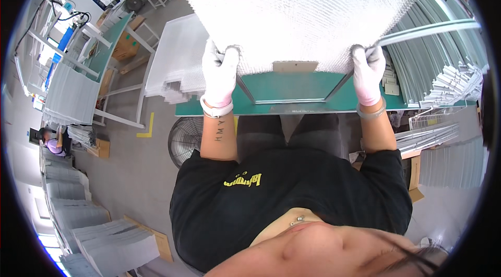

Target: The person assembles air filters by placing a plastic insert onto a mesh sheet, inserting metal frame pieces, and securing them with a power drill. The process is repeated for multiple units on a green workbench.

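Note:
A large shiny sheet of metal mesh (297, 11) is raised in front of me, with a small grey plate (295, 67) at the middle of its near edge. My left hand (220, 71), in a white glove, pinches the sheet's near left corner, thumb on top. At the near right corner my right hand (368, 71), gloved too, grips it in the same way. Under the sheet, on the green worktable (209, 108), lies a thin metal frame (289, 101). The mesh hides most of this frame.
Left of the table is a stack of mesh sheets (177, 58). Long metal strips (422, 42) are piled at the right, with fanned white strip ends (456, 85) nearby. A round floor fan (185, 141) stands below the table's left end. Another person (56, 142) is far left.

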`<state>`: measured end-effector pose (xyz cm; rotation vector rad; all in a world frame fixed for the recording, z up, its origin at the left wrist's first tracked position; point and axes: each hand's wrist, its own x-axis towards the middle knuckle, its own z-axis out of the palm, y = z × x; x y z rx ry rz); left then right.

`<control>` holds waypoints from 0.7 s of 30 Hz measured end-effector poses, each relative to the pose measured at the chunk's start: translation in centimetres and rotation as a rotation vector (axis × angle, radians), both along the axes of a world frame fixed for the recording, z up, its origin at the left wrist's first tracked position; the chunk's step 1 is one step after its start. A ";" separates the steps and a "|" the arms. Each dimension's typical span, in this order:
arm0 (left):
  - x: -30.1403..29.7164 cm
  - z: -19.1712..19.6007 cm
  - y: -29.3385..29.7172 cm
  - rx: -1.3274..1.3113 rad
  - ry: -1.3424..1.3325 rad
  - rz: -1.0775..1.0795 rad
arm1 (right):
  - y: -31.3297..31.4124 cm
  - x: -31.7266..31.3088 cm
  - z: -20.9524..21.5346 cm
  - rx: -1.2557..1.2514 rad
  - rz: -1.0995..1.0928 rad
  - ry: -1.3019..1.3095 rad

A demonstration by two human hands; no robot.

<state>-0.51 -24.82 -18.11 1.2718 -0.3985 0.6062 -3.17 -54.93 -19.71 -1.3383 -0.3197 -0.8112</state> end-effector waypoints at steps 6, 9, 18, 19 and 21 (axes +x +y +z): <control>-1.0 -0.7 -0.5 0.115 -0.055 0.116 | 0.5 0.4 -0.2 -0.069 -0.107 0.040; -1.2 -1.5 -0.2 0.164 -0.087 0.191 | 1.4 0.1 -1.1 -0.004 -0.130 -0.035; -1.2 -5.8 0.2 0.189 -0.068 0.110 | 0.3 -0.8 -3.5 -0.050 0.086 0.034; -1.6 -6.0 -0.1 0.114 -0.085 0.055 | 0.4 -1.1 -3.8 -0.052 0.087 0.007; -1.3 -6.3 0.4 0.141 -0.086 0.052 | 0.0 -1.1 -4.0 -0.033 0.139 0.043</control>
